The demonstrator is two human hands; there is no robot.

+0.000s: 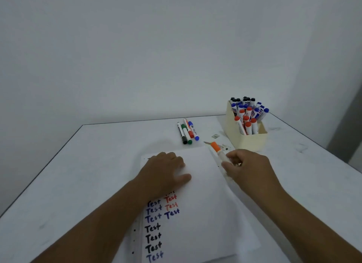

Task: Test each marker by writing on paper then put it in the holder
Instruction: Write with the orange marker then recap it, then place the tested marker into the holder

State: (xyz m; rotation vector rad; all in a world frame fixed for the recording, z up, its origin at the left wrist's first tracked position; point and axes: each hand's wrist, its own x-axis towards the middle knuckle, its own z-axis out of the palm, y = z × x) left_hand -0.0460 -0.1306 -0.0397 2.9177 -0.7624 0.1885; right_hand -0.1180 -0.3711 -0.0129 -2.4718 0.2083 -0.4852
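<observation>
Head view: right hand [246,164] grips an orange-capped marker [220,154] by the barrel, fingers curled round it, cap on and pointing up and away toward the holder. Marker sits over the right edge of the paper [197,194], tip end hidden under the hand. Left hand [166,170] lies flat, fingers spread and relaxed, pressing the top left part of the paper to the surface [78,174].

Paper has columns of "Test" in black, blue and red down its left side, part covered by the left wrist. Cream holder [248,139] stands just beyond the right hand, packed with black, blue and red markers. Four loose markers [187,133] (black, green, red, blue) lie side by side on the surface, beyond the paper, well apart from the holder.

Can't tell if this marker has been tested yet or is about to go in.

Risks:
- Holder front section is crowded; pushing one more in at an angle could jam it or tip the leaning ones out.
- Holder looks light; a sideways knock from the hand could shift it.
- If the left hand lifts early, the paper slides under a writing stroke.
- Loose cap means ink on fingers or paper.
</observation>
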